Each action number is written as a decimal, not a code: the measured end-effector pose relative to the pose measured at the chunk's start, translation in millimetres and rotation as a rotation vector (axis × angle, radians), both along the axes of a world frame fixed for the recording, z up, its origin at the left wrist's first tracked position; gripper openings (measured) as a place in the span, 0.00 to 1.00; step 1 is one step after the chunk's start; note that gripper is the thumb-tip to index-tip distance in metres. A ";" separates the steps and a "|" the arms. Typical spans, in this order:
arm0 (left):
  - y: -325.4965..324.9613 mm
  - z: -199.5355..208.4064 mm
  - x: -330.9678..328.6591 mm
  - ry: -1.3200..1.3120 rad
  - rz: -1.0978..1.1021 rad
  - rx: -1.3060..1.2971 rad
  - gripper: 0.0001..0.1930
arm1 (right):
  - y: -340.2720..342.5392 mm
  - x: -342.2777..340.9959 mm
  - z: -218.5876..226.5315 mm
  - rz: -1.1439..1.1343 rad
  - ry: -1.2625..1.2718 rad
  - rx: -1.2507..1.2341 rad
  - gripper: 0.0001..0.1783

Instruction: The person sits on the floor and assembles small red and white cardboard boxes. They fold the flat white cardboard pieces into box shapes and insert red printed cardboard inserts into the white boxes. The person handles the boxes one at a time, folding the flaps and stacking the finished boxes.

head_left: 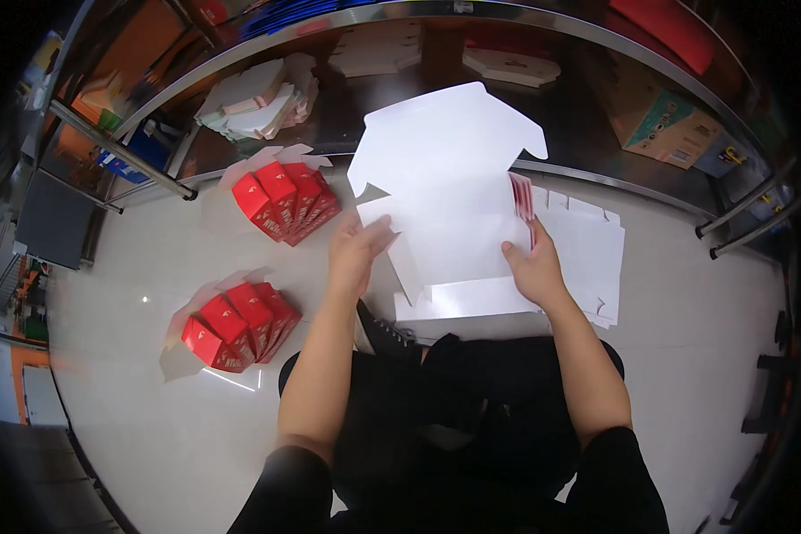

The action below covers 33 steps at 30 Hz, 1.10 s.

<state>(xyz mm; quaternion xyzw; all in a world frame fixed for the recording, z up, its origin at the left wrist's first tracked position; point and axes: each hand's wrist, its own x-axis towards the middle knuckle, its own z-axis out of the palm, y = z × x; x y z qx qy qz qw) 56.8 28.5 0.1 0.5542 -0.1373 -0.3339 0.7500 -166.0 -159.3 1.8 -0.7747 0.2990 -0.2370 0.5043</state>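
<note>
In front of me, above the floor, is a partly folded cardboard box blank, its plain white inner face toward me. Its wide lid panel spreads away from me, and a narrow wall stands along the near side. My left hand is closed on a side flap at its left, thumb on the white face. At the right edge my right hand grips the blank beside red-and-white striped edges; its fingers are partly hidden behind the card. Under and to the right lie flat white blanks on the floor.
Two fanned groups of red boxes stand on the floor at left, a farther group and a nearer group. A metal shelf ahead holds stacked flat cardboard and a brown carton. My shoe is close below the blank.
</note>
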 end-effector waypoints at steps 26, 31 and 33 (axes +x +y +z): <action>18.9 -14.2 27.6 -0.289 -0.074 0.077 0.11 | 37.4 -17.8 29.2 0.046 0.037 -0.249 0.34; 28.0 -14.9 31.4 -0.254 -0.189 0.019 0.17 | 28.2 -18.7 31.1 0.058 0.103 -0.123 0.35; 17.2 -1.8 17.9 -0.170 -0.168 -0.047 0.20 | 28.1 -19.0 21.1 0.058 0.087 -0.139 0.35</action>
